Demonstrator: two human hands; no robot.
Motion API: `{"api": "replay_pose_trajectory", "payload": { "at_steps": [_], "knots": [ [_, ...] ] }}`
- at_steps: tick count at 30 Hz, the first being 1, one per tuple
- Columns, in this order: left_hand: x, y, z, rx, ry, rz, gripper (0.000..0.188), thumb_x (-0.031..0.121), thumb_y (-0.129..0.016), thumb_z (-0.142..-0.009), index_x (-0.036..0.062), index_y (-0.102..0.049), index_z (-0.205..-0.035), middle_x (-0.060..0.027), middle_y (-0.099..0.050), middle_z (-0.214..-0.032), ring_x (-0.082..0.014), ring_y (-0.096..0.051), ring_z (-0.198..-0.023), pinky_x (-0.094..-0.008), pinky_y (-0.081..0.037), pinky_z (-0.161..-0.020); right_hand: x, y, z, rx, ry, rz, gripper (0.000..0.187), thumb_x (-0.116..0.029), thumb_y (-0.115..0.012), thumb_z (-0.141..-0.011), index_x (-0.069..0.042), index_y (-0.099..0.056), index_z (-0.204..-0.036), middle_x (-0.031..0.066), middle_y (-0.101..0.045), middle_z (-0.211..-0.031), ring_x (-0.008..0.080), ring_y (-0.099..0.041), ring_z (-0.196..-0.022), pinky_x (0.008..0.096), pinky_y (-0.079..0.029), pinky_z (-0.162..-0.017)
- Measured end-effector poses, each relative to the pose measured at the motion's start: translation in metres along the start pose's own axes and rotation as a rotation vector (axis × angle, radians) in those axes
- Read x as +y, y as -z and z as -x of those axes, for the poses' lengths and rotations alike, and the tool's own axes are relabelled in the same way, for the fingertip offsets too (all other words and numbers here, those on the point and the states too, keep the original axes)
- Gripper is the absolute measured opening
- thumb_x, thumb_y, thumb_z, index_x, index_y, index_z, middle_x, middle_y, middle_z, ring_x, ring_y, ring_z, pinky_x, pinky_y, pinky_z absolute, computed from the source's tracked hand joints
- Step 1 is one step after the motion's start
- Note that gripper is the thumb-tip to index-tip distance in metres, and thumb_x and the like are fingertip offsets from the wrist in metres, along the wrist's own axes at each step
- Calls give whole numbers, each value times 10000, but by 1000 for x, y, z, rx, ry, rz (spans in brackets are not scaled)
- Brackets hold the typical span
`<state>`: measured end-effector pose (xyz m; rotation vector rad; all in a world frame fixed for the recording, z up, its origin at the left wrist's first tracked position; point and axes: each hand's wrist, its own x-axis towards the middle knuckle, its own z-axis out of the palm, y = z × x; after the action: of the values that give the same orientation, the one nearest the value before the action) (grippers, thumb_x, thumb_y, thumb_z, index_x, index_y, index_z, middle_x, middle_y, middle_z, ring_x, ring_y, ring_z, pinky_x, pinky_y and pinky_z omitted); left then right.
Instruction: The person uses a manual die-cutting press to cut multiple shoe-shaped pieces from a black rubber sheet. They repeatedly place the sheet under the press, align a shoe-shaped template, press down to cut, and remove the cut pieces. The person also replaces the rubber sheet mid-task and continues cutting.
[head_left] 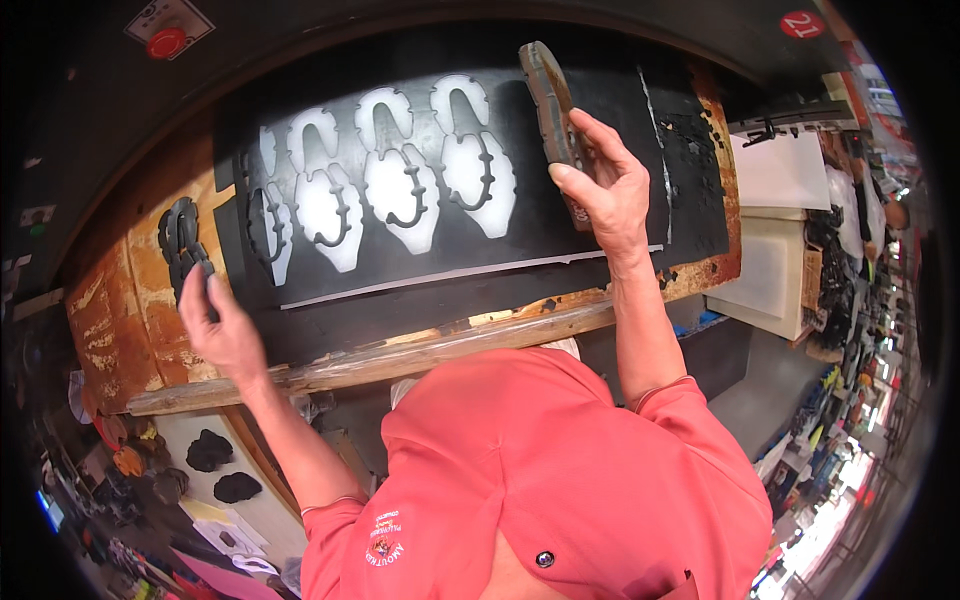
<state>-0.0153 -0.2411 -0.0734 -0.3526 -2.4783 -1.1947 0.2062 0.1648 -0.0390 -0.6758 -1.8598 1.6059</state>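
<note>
My right hand grips a cutting die with a brownish side and a notched rim, standing on edge over the right part of a black sheet. The sheet has a row of shaped openings, through which a white surface shows. Black curved strips lie across these openings. On the left, the fingers and thumb of my left hand close on a black curved piece, beside a small stack of similar black pieces. The fingers partly hide that piece.
A worn wooden board lies under the sheet, with a wooden rail along its near edge. A red push button sits on the dark machine beam. Black scraps lie at lower left. A pale bin stands at right.
</note>
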Motion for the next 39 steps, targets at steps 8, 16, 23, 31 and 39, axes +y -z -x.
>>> {"api": "replay_pose_trajectory", "payload": {
  "at_steps": [8, 16, 23, 31, 39],
  "knots": [
    [58, -70, 32, -222, -389, -116, 340, 72, -752, -977, -3, -714, -1306, -183, -680, -1413, -382, -578, -1392, -472, -459, -1166, 28, -9, 1, 32, 451, 799, 685, -225, -876, -662, -1, -720, -1290, 278, -576, -1428, 423, -592, -1182, 481, -514, -1051],
    [69, -44, 53, -230, -334, 69, 263, -15, -728, -968, -20, -727, -1231, -179, -731, -1277, -354, -674, -1229, -442, -533, -1054, 35, -8, 14, 102, 448, 727, 694, -205, -911, -672, -8, -708, -1306, 279, -554, -1477, 439, -581, -1274, 489, -510, -1081],
    [109, -33, 145, -519, -527, 162, 147, 24, -808, -882, 47, -698, -977, -108, -743, -944, -328, -713, -818, -399, -561, -718, 40, -7, 19, 112, 493, 659, 654, -196, -904, -656, -6, -729, -1257, 248, -605, -1430, 424, -602, -1237, 478, -529, -1057],
    [106, -41, 150, -441, -460, 152, 120, 15, -778, -908, 48, -672, -953, -114, -720, -914, -338, -691, -757, -421, -544, -668, 31, -7, 16, 111, 546, 613, 591, -219, -900, -762, 2, -694, -1270, 220, -621, -1359, 388, -619, -1221, 455, -533, -1040],
    [104, -43, 155, -362, -454, 91, 125, 57, -760, -953, 37, -648, -900, -130, -708, -902, -363, -694, -737, -446, -549, -654, -40, 32, -2, 342, 764, 374, 86, -49, -778, -944, 2, -714, -970, 46, -673, -846, 131, -632, -754, 292, -527, -719]
  ]
}}
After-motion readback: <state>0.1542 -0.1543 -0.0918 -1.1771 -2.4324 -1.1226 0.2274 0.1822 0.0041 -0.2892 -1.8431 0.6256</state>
